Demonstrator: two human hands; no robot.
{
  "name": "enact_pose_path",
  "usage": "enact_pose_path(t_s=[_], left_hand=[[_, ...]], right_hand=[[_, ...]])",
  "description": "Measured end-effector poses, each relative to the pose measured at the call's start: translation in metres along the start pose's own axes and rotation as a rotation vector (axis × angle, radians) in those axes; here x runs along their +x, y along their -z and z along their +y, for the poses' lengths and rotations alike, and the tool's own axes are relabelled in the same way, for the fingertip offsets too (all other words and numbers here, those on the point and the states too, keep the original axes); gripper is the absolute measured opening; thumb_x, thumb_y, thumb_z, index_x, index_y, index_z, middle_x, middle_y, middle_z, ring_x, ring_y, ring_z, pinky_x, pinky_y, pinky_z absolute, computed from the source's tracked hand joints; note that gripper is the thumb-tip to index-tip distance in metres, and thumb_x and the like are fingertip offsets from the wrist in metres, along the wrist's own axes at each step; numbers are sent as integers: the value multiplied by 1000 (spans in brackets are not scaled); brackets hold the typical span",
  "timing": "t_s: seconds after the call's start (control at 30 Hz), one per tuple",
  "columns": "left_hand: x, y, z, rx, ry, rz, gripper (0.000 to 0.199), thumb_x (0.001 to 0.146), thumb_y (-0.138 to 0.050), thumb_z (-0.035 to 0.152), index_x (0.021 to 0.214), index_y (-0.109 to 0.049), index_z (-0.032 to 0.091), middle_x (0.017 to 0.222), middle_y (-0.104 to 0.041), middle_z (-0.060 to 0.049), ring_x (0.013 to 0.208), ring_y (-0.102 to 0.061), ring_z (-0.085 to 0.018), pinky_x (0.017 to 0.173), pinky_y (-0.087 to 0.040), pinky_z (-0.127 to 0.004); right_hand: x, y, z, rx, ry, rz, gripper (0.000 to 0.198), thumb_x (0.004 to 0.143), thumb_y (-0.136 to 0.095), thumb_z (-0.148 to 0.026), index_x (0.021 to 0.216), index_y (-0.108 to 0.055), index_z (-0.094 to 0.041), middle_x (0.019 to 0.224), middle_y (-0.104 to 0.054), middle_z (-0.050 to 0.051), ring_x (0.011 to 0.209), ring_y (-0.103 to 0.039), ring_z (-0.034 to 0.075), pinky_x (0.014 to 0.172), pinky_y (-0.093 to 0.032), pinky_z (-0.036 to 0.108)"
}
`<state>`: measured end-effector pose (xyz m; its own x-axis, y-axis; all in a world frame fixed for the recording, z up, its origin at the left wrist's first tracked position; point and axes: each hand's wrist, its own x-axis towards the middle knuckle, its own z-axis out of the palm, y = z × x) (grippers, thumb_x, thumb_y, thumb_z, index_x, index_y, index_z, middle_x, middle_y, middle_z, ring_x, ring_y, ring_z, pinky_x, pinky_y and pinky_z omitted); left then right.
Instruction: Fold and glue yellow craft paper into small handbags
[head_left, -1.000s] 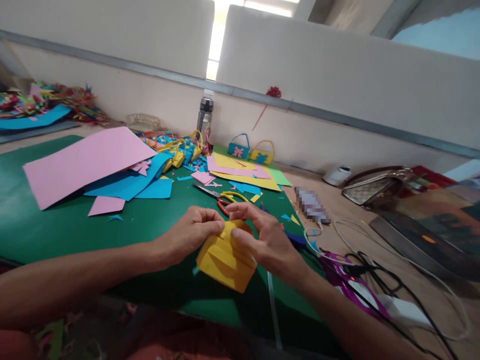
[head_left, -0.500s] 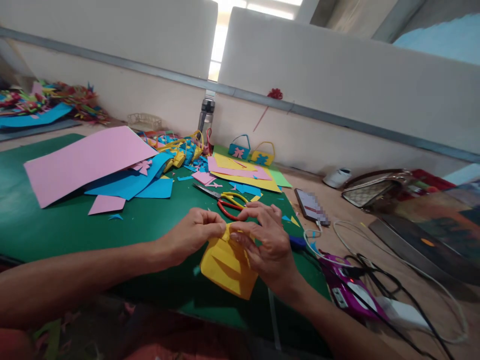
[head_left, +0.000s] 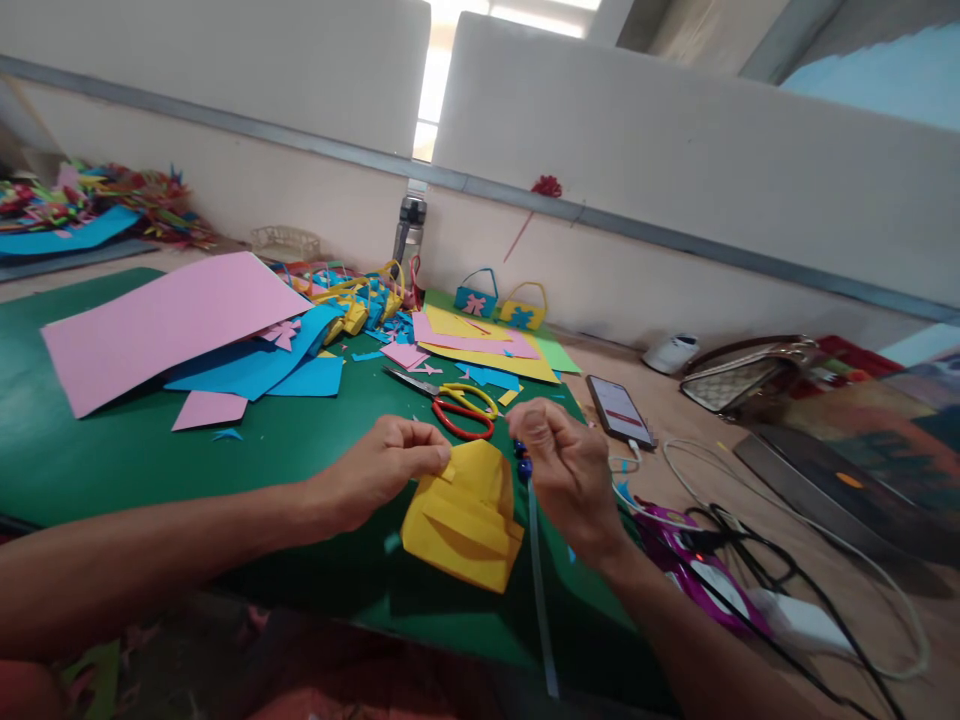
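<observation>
My left hand (head_left: 390, 465) pinches the upper left edge of a yellow folded paper piece (head_left: 465, 535), a small bag-like shape with a flap and creases, held above the table. Just right of it, my right hand (head_left: 566, 475) is closed, fingers curled in and thumb pressed on top, apart from the paper; whatever it may hold is hidden. A shiny dark blue object (head_left: 523, 462) shows beside that hand, partly covered by it, and I cannot tell its kind. Scissors (head_left: 450, 400) with red and yellow handles lie just beyond the hands.
Pink (head_left: 176, 325) and blue sheets (head_left: 259, 365) cover the green mat (head_left: 97, 470) at left. Finished paper bags (head_left: 476, 295) stand by the wall, near a bottle (head_left: 409, 235). A phone (head_left: 619, 408), a purple power strip (head_left: 712, 580) and cables lie at right. A pale strip (head_left: 541, 590) hangs in front.
My right hand has let go of the yellow paper and moved right, closing into a fist. My left hand keeps its pinch. More of the paper's top and right side shows.
</observation>
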<state>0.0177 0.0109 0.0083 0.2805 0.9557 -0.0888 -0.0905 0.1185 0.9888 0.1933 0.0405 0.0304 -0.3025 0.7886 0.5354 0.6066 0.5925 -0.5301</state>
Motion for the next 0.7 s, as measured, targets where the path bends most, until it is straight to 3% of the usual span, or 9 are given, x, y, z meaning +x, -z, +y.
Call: enact_pose_path(t_s=[0.07,0.13,0.23,0.3,0.5,0.7], left_hand=[[1,0,-1,-28,14,7,14,65,-57,28,63,-56,13,61,-51,2,59,-43,-10,59,-31,-23],[2,0,-1,-47,27,1,15,64,-58,28,62,-56,13,61,-51,2,58,-43,-10,59,-32,-23],[2,-1,-2,-39,28,0,15,64,-58,28,61,-55,13,59,-49,3,57,-42,-9,58,-31,-23],[1,-1,-3,-33,36,-6,15,65,-57,28,61,-53,14,58,-47,3,56,-40,-9,57,-30,-23],[-1,-3,-6,42,24,-15,18,68,-54,30,61,-52,14,58,-46,3,55,-39,-9,54,-31,-22],[0,-3,-6,93,4,1,18,69,-53,29,60,-49,15,57,-44,3,54,-36,-8,52,-31,-21]], right_hand=[[4,3,2,47,-55,-7,20,85,-43,-30,69,-50,-21,72,-56,2,75,-54,18,69,-41,32],[4,4,0,96,-56,-34,10,80,-53,-28,87,-54,-21,87,-61,4,86,-56,19,77,-42,34],[1,1,-5,202,-109,-216,37,77,-56,-27,113,-47,-20,95,-63,6,91,-58,20,78,-44,35],[-4,-3,-9,228,-152,-323,42,76,-57,-27,116,-47,-19,92,-64,6,88,-59,19,74,-46,34],[-13,-8,-14,125,-136,-319,52,69,-60,-18,120,-46,-21,89,-63,4,85,-58,19,78,-44,36],[-8,-4,-14,252,-203,-422,49,72,-50,-13,121,-45,-17,74,-60,0,67,-55,13,62,-44,27]])
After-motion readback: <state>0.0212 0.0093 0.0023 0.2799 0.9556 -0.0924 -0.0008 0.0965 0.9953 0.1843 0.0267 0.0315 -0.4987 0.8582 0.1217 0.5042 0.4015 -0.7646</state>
